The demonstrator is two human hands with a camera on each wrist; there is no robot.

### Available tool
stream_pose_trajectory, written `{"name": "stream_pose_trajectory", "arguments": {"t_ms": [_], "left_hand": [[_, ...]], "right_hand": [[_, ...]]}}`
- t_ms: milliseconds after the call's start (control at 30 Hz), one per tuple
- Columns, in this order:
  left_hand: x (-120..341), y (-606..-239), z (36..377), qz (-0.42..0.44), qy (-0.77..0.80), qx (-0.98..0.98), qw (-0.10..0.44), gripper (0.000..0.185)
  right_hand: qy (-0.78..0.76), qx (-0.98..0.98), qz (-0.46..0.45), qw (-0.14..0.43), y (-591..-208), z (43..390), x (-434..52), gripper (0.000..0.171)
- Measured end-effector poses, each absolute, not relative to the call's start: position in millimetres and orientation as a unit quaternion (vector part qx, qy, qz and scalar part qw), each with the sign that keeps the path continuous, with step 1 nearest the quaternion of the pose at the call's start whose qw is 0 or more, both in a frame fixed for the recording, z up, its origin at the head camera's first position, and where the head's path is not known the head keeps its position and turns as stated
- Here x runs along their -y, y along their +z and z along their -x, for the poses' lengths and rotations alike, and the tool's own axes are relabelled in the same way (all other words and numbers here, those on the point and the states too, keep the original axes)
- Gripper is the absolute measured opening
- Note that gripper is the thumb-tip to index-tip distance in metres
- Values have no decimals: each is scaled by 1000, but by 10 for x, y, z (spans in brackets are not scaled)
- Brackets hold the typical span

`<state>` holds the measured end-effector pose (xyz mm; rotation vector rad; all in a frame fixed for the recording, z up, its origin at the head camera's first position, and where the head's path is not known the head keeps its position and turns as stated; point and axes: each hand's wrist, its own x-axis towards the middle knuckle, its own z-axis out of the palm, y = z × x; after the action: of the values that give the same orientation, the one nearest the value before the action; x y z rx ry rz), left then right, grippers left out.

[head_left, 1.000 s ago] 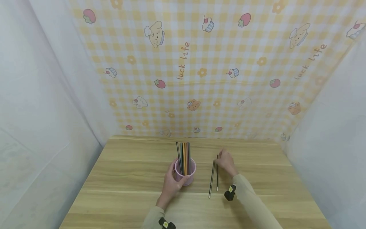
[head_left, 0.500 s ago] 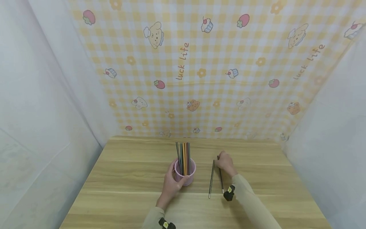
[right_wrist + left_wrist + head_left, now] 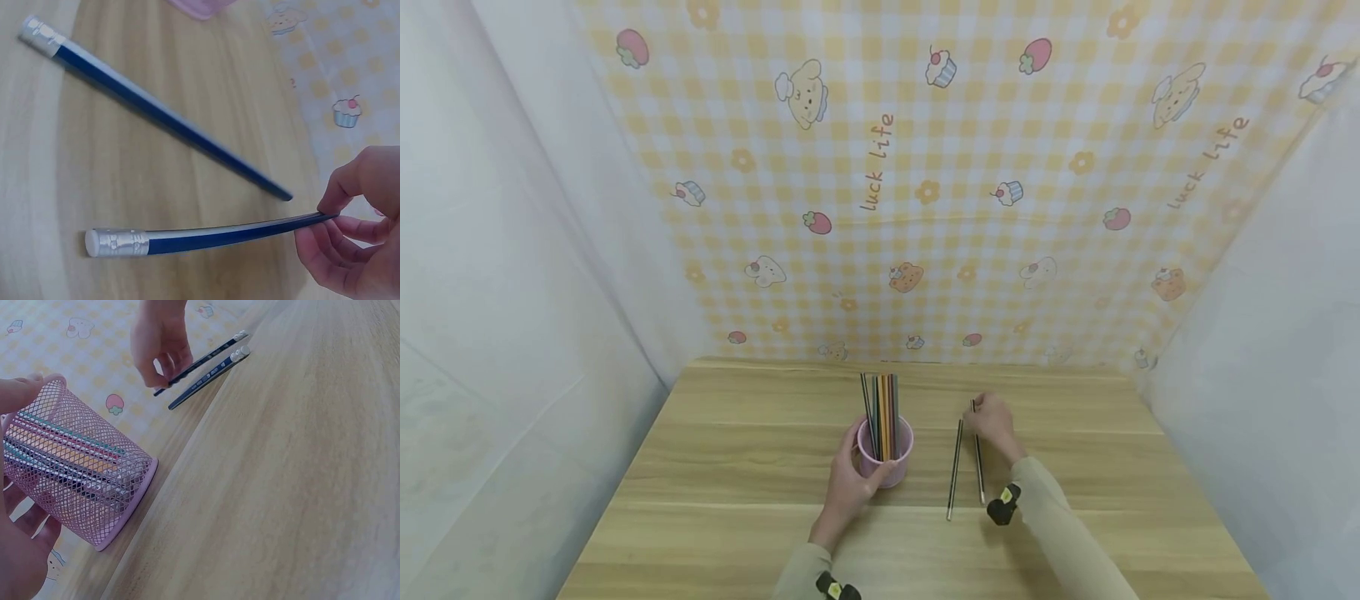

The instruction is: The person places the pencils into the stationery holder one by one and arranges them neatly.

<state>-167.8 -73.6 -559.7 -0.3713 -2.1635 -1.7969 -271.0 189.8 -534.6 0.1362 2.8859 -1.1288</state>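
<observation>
In the head view my left hand point(image 3: 847, 485) grips a pink mesh pencil cup point(image 3: 148, 487) that stands upright on the table. Thumb and fingers wrap its sides. Several coloured pencils point(image 3: 885, 417) lean inside it. To the cup's right, my right hand point(image 3: 995, 422) pinches a dark blue pencil point(image 3: 219, 239) near its thin far end, thumb against fingertips. Its white eraser and silver band point back toward the person. Just left of it a second dark pencil point(image 3: 169, 122), likewise eraser-tipped, lies on the table, touched by neither hand.
The wood-grain table point(image 3: 715, 467) ends at a yellow checked cloth point(image 3: 970, 242) hanging behind it. White sheets flank the left point(image 3: 512, 333) and right point(image 3: 1262, 375) sides. A black wrist camera point(image 3: 1003, 505) sits on the right sleeve.
The eraser end of the pencil in my right hand has swung to the right, then slightly back. My left hand, the cup and the second pencil have stayed put.
</observation>
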Motion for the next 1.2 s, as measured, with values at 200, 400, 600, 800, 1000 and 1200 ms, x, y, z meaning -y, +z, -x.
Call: {"name": "stream_pose_trajectory", "arguments": {"t_ms": [200,400,600,800,1000,1200], "left_hand": [[741,-5365,1573,134,-632,750,142,83],[743,-5287,1542,127,-633,752,131,82],[740,-5321,1556,129,-635,750,132,81],[740,-5327,1557,128,-637,748,135,82],[740,-5323,1557,130,-637,747,135,82],[741,-5324,1549,135,-634,749,139,82]], "right_hand": [[-398,-916,-43,-6,-5173,2699,-1877,38],[-404,-914,-33,-32,-5013,2707,-1819,37],[-425,-902,-10,-76,-4826,2675,-1711,36],[-452,-886,21,-106,-4600,2626,-1572,37],[-465,-869,61,-159,-4380,2562,-1431,35],[-498,-839,75,-206,-4161,2466,-1246,34]]}}
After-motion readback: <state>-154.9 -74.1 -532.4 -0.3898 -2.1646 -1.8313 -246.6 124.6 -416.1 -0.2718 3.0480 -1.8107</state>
